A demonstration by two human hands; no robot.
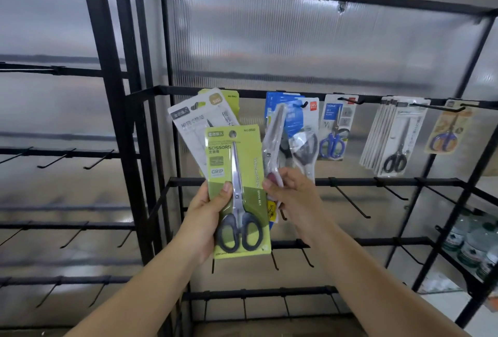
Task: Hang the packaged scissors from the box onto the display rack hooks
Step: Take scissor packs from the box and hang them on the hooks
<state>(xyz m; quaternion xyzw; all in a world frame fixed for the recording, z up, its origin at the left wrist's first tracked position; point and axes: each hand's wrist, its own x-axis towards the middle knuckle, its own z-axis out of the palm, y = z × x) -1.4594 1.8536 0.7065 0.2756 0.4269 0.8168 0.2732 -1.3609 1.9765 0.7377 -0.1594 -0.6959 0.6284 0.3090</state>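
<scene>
My left hand (206, 218) grips a fan of packaged scissors in front of the rack. Foremost is a green pack with black-handled scissors (238, 191); a white pack (194, 126) and another green pack (229, 102) stick out behind it. My right hand (293, 196) pinches the lower end of a clear pack with pink-handled scissors (273, 137), tilted upright beside the green one. On the top bar's hooks (350, 100) hang a blue pack (289, 115), a pack with blue-handled scissors (335, 131), a stack of white packs (396, 137) and a tan pack (447, 131).
The black metal rack (151, 121) has several lower bars with bare hooks (353, 202) sticking forward. Another rack section with bare hooks (62, 157) stands at the left. Bottles (469, 245) sit on a shelf at the lower right. The box is out of view.
</scene>
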